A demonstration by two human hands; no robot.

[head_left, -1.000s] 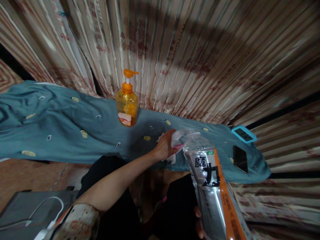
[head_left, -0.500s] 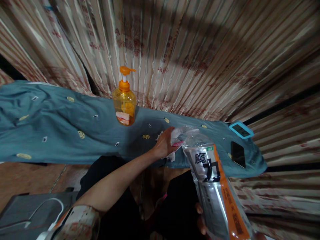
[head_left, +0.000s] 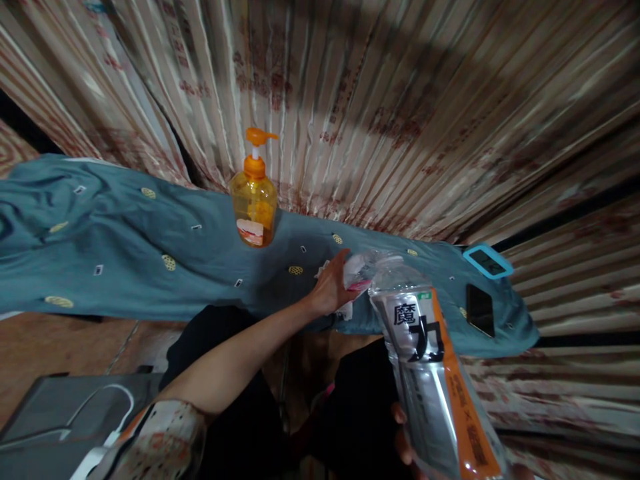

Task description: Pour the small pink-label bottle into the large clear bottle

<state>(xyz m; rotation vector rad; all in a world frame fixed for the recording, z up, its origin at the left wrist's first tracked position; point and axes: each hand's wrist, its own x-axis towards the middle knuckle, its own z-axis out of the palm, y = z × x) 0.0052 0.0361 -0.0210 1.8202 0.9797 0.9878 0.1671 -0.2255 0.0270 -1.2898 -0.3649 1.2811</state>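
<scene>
My right hand (head_left: 403, 440) is wrapped round the lower part of a large clear plastic drink bottle (head_left: 425, 360) with a silver and orange label. The bottle tilts, its mouth pointing up and left, away from me. My left hand (head_left: 330, 287) is closed on a clear plastic container (head_left: 361, 270) with a pink patch, right by the bottle's mouth. Whether the two touch, I cannot tell. White crumpled paper (head_left: 345, 311) shows beneath my left hand, on the teal patterned cloth (head_left: 210, 267).
An orange pump bottle (head_left: 254, 207) stands upright near the cloth's back edge. To the right lie a blue-framed digital device (head_left: 488, 261) and a dark phone (head_left: 480, 310). Pleated curtains (head_left: 320, 100) hang behind. A white cable (head_left: 123, 393) crosses a grey surface at lower left.
The whole view has shifted slightly, so things sit a little further right. Both hands keep their holds, with the bottle and the container in nearly the same relation.
</scene>
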